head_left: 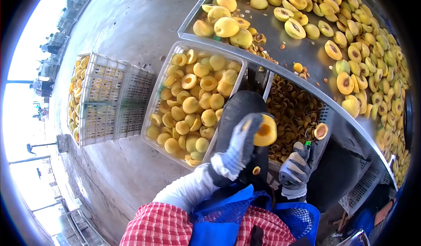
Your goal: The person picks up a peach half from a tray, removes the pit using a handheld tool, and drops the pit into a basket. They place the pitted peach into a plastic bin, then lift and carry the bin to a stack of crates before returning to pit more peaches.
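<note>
My left hand [237,147], in a white and grey glove, grips a yellow peach half [266,131] with its hollowed cut side showing. Lower right, my right hand [298,169], in a grey glove, is closed round a small tool with a green part [308,143]; most of the tool is hidden in the fist. Just beyond its tip appears a cut-out piece of peach [321,131] with a brown centre. Another small scrap [256,170] shows against my dark trousers between the hands.
Left of my knee stands a white crate [151,114] of peach halves. A crate of brown scraps [291,97] sits under the edge of the metal table [280,53], which bears many halved peaches [359,66]. Stacked crates [103,101] stand farther left on the concrete floor.
</note>
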Tool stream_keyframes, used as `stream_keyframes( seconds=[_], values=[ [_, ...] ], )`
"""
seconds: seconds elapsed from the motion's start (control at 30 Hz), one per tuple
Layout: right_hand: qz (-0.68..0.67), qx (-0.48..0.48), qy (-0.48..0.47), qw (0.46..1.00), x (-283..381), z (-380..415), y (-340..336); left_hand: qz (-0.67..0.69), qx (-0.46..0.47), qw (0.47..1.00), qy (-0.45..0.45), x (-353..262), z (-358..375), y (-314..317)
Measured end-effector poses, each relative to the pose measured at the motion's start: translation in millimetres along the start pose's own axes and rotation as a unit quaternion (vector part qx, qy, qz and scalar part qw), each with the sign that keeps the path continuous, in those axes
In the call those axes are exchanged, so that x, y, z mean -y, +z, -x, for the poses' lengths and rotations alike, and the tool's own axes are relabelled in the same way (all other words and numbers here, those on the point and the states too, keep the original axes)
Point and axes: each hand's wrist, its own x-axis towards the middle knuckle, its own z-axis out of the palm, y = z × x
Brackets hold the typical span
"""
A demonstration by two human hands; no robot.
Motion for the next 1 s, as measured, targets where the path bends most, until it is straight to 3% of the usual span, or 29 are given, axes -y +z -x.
stream_keyframes(
  seconds=[0.07,0.1,0.17,0.23,0.3,0.33,0.37,0.43,0.47,0.5,0.6,0.73,0.77,0.8,0.87,0.9,0.97,1.0],
  values=[
    [0.048,-0.071,-0.038,0.996,6,7,1,-0.130,-0.058,0.965,0.222,-15,-32,-49],
    [0.063,-0.050,-0.024,0.996,11,11,-4,-0.209,-0.099,0.924,0.305,-25,-56,-79],
    [0.099,-0.089,-0.016,0.991,14,18,-4,-0.321,-0.200,0.885,0.271,-56,-101,-124],
    [0.110,-0.159,-0.033,0.981,12,18,-3,-0.609,-0.230,0.717,0.251,-47,-153,-187],
    [0.121,-0.208,-0.036,0.970,12,15,-4,-0.793,-0.182,0.575,0.086,-11,-187,-231],
    [0.130,-0.252,-0.058,0.957,9,12,-1,-0.784,-0.164,0.594,0.079,-10,-194,-234],
    [0.142,-0.233,-0.050,0.961,10,8,0,-0.749,-0.161,0.634,0.104,-10,-198,-237],
    [0.164,-0.194,-0.036,0.966,11,3,-1,-0.693,-0.166,0.666,0.222,-12,-202,-230],
    [0.175,-0.265,-0.067,0.946,11,6,-3,-0.697,-0.155,0.669,0.207,7,-211,-244],
    [0.170,-0.265,-0.061,0.947,12,4,-5,-0.770,-0.158,0.569,0.242,32,-211,-253],
    [0.165,-0.244,-0.032,0.955,15,-6,-8,-0.789,-0.127,0.570,0.189,22,-224,-253],
    [0.206,-0.245,-0.012,0.947,13,-5,-2,-0.742,-0.036,0.662,0.103,1,-237,-270],
    [0.205,-0.239,-0.014,0.949,12,-2,4,-0.699,-0.042,0.706,0.107,-10,-237,-266],
    [0.220,-0.219,-0.009,0.950,13,2,10,-0.611,-0.101,0.763,0.182,-17,-233,-254],
    [0.240,-0.189,-0.002,0.952,15,9,25,-0.456,-0.181,0.827,0.276,-48,-214,-199],
    [0.231,-0.157,0.004,0.960,17,12,26,-0.505,-0.195,0.760,0.359,-79,-184,-145],
    [0.225,-0.152,0.004,0.962,18,12,29,-0.431,-0.106,0.772,0.455,-117,-148,-40],
    [0.232,-0.181,0.000,0.956,20,12,24,-0.443,-0.045,0.788,0.425,-133,-132,8]
  ],
)
